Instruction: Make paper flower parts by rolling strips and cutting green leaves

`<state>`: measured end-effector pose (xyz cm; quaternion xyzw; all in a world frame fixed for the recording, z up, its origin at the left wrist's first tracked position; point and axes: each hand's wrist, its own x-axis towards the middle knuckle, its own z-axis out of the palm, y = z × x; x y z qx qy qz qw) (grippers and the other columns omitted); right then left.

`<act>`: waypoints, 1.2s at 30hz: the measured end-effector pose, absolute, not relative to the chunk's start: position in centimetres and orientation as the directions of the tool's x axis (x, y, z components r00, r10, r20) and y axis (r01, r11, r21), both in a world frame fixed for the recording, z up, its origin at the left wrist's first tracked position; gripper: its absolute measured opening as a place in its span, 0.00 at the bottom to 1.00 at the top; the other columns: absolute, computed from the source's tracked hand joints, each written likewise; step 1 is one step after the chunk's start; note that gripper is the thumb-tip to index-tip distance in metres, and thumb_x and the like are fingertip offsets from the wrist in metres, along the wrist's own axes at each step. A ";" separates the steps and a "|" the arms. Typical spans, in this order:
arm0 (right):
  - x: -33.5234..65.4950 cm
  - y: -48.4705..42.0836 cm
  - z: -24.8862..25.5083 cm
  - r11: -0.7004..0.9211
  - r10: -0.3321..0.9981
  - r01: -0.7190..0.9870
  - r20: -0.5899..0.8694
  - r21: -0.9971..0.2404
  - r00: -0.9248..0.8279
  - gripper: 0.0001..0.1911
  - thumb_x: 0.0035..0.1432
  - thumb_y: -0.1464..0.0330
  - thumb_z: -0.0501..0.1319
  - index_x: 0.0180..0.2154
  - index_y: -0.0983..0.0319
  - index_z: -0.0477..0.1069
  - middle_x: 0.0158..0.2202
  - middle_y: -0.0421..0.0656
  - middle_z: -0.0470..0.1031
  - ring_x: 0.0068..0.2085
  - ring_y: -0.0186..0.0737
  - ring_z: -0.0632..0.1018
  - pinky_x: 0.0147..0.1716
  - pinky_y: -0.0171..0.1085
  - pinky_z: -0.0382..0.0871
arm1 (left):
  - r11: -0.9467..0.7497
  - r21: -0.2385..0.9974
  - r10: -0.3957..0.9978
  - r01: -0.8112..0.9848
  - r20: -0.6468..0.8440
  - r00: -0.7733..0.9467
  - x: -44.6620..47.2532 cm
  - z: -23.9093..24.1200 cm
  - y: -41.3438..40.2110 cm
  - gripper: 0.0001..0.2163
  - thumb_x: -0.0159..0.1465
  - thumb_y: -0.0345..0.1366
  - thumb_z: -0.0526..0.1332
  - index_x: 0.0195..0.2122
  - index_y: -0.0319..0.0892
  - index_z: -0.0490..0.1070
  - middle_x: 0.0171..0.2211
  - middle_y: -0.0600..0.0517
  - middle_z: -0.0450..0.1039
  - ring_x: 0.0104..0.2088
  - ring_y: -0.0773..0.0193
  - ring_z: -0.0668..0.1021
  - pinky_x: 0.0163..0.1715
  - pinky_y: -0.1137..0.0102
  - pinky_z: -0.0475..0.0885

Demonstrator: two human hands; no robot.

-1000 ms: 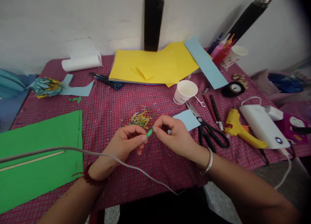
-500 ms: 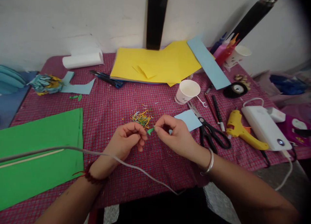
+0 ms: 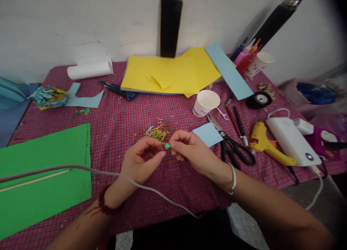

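Observation:
A small green paper piece is pinched between the thumb and forefinger of my right hand. Just to its left is my left hand, thumb and forefinger apart, the fingertips close beside the piece. Whether they touch it I cannot tell. Behind both hands lies a loose heap of thin yellow, blue and green paper scraps. A light blue paper square rests beyond my right hand, with black-handled scissors partly over its edge.
Green sheets cover the table's left side, and a grey cable crosses in front of my left wrist. A paper cup, a yellow glue gun and a white power bank stand to the right. Yellow sheets lie at the back.
My left thumb has stretched out and parted from the forefinger. The green piece has turned and shows less of its length beside the right fingertips. The whole view has shifted slightly.

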<state>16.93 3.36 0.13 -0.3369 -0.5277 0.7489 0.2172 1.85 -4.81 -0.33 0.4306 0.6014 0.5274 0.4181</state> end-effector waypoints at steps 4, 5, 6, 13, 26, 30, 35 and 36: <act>16.8 3.0 -0.4 -0.572 0.585 -0.030 -0.382 -0.820 -0.715 0.10 0.50 0.64 0.66 0.27 0.62 0.67 0.21 0.34 0.68 0.19 0.25 0.65 0.19 0.28 0.55 | -0.060 0.982 0.942 0.176 0.114 -0.317 2.3 -0.2 -5.1 0.08 0.52 0.28 0.67 0.34 0.43 0.73 0.28 0.54 0.75 0.28 0.67 0.76 0.28 0.73 0.73; 16.8 2.9 -0.5 -0.585 0.573 -0.036 -0.382 -0.810 -0.725 0.10 0.50 0.65 0.66 0.27 0.62 0.67 0.21 0.34 0.69 0.19 0.25 0.65 0.19 0.28 0.55 | -0.079 0.983 0.943 0.164 0.127 -0.308 2.3 -0.3 -5.2 0.11 0.53 0.27 0.67 0.37 0.44 0.73 0.29 0.54 0.75 0.29 0.67 0.77 0.29 0.73 0.74; 16.8 2.8 -0.6 -0.592 0.565 -0.039 -0.379 -0.805 -0.733 0.09 0.51 0.65 0.65 0.27 0.62 0.67 0.21 0.34 0.69 0.19 0.25 0.65 0.19 0.28 0.55 | -0.103 0.982 0.945 0.156 0.146 -0.294 2.2 -0.4 -5.2 0.13 0.53 0.27 0.67 0.40 0.45 0.73 0.29 0.54 0.75 0.30 0.67 0.77 0.30 0.73 0.74; 16.7 2.7 -0.5 -0.585 0.554 -0.024 -0.378 -0.811 -0.742 0.08 0.51 0.67 0.64 0.28 0.63 0.68 0.20 0.33 0.69 0.18 0.24 0.65 0.18 0.27 0.56 | -0.230 0.908 0.949 0.351 0.290 -0.128 1.6 -0.4 -5.3 0.10 0.58 0.25 0.63 0.37 0.47 0.77 0.32 0.52 0.74 0.34 0.64 0.75 0.34 0.68 0.71; 16.6 2.8 0.0 -0.291 0.707 -0.027 -0.196 -0.956 -0.679 0.06 0.54 0.71 0.59 0.26 0.62 0.64 0.22 0.33 0.65 0.21 0.27 0.63 0.22 0.30 0.58 | 0.011 1.000 0.999 -0.029 -0.012 -0.041 2.1 -0.8 -5.0 0.22 0.54 0.29 0.67 0.50 0.44 0.67 0.33 0.52 0.74 0.29 0.68 0.76 0.29 0.74 0.74; 16.6 2.7 -0.4 -0.112 0.741 0.015 -0.094 -0.994 -0.665 0.05 0.54 0.72 0.58 0.26 0.62 0.65 0.24 0.35 0.66 0.26 0.30 0.67 0.27 0.32 0.60 | -0.041 0.997 0.986 0.061 0.050 -0.161 2.2 -0.8 -5.3 0.11 0.55 0.30 0.66 0.40 0.44 0.71 0.31 0.53 0.74 0.29 0.68 0.76 0.28 0.75 0.73; 16.7 2.6 -0.6 -0.082 0.724 0.043 -0.089 -0.996 -0.683 0.06 0.54 0.71 0.58 0.25 0.62 0.65 0.22 0.34 0.64 0.25 0.29 0.64 0.24 0.31 0.56 | -0.006 0.985 0.975 0.175 0.044 -0.218 1.8 -1.1 -5.6 0.05 0.57 0.31 0.65 0.35 0.43 0.72 0.26 0.55 0.71 0.24 0.70 0.74 0.24 0.75 0.70; 16.7 2.6 -0.5 -0.099 0.714 0.052 -0.107 -0.994 -0.691 0.06 0.54 0.71 0.58 0.25 0.62 0.65 0.22 0.34 0.63 0.24 0.29 0.63 0.23 0.31 0.56 | 0.005 0.982 0.976 0.186 0.036 -0.213 1.7 -1.2 -5.6 0.05 0.57 0.31 0.65 0.35 0.43 0.72 0.25 0.55 0.71 0.23 0.70 0.74 0.23 0.75 0.70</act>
